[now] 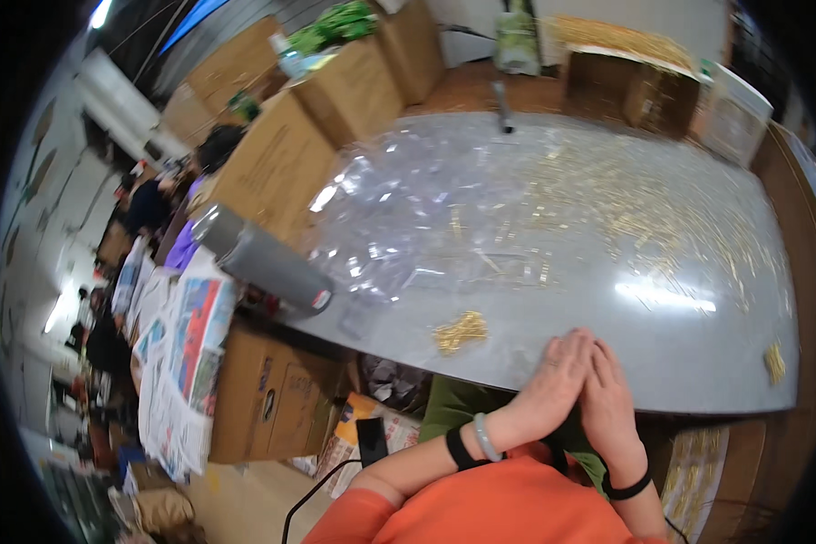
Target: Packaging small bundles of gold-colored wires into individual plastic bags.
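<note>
In the head view, the person's left hand and right hand are meeting over the near edge of a smooth grey tabletop — palms facing, fingers stretched toward the far side; I cannot tell whether anything is lying between them. A small heap of thin, shiny gold-coloured pieces is resting to their left, near the same edge, apart from both hands. A small gold-coloured bundle is lying at the right end. Farther back, loose gold-coloured strips are spreading across the right half, while a mass of clear, glossy plastic pieces is covering the far left. A grey cylinder is leaning at the left edge — beside printed newspaper sheets. An open brown cardboard box is standing beyond the far edge.
</note>
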Tool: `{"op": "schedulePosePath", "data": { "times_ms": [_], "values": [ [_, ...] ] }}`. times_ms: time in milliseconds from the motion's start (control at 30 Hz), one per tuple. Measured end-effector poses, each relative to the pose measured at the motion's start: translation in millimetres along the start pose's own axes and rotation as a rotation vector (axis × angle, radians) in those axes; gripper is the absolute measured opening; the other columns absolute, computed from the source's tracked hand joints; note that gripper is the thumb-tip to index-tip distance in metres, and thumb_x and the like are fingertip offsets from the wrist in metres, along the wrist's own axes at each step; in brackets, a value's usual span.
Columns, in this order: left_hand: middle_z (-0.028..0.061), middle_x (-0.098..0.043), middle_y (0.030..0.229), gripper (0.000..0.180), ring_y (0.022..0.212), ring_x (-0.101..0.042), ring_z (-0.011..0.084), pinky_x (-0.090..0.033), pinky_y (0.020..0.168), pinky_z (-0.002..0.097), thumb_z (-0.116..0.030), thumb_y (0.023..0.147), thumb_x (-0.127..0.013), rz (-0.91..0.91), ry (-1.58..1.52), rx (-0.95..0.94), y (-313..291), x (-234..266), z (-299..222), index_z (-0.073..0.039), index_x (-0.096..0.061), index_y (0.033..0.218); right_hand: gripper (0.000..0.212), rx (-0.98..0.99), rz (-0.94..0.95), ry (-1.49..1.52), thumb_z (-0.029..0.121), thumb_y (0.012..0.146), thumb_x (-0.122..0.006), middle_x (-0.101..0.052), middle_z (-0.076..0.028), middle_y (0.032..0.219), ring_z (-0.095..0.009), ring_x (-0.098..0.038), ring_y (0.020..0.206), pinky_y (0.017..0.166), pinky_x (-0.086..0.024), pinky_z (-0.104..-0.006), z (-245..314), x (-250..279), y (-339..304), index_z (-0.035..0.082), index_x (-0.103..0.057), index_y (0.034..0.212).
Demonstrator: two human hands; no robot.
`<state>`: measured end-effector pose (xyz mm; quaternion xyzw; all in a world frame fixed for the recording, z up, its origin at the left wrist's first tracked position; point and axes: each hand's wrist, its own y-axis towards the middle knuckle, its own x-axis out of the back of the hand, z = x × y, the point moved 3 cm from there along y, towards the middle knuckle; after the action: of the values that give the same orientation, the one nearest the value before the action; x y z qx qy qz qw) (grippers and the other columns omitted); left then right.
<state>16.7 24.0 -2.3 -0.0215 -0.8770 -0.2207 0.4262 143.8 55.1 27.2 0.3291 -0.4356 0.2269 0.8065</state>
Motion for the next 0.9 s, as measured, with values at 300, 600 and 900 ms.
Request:
{"op": "schedulePosePath", "data": {
  "times_ms": [300,600,900],
  "values": [
    [0.022,-0.06,0.13,0.044,0.123,-0.058,0.0375,-0.047,0.103,0.0444,0.001,0.087,-0.065,-0.416,-0.033,0.146,-47.5,87.2,20.0,0.003,-0.058,0.13,0.041,-0.102,-0.034,-0.07,-0.005,0.094,-0.053,-0.055,-0.019,0.14,-0.042,-0.045,0.138,0.114,-0.038,-0.0495,-10.5,-4.1,0.6,-0.003,-0.055,0.134],
    [0.0212,-0.057,0.124,0.061,0.119,-0.054,0.0347,-0.044,0.101,0.0422,-0.022,0.089,-0.075,-0.53,0.523,0.565,-161.4,199.4,143.7,0.0,-0.052,0.141,0.04,-0.109,-0.07,-0.044,-0.003,0.097,-0.054,-0.054,-0.019,0.142,-0.04,-0.044,0.139,0.113,-0.039,-0.0471,-16.5,-4.5,0.3,-0.002,-0.054,0.137],
    [0.0143,-0.06,0.117,0.044,0.095,-0.061,0.023,-0.051,0.084,0.034,-0.028,0.098,-0.066,-0.58,-0.014,0.826,-162.4,211.7,99.9,-0.006,-0.062,0.136,0.038,-0.044,-0.298,-0.024,0.001,0.093,-0.066,-0.057,-0.018,0.136,-0.039,-0.052,0.128,0.106,-0.044,-0.0453,-3.5,5.3,1.4,0.004,-0.06,0.131]
  ]
}}
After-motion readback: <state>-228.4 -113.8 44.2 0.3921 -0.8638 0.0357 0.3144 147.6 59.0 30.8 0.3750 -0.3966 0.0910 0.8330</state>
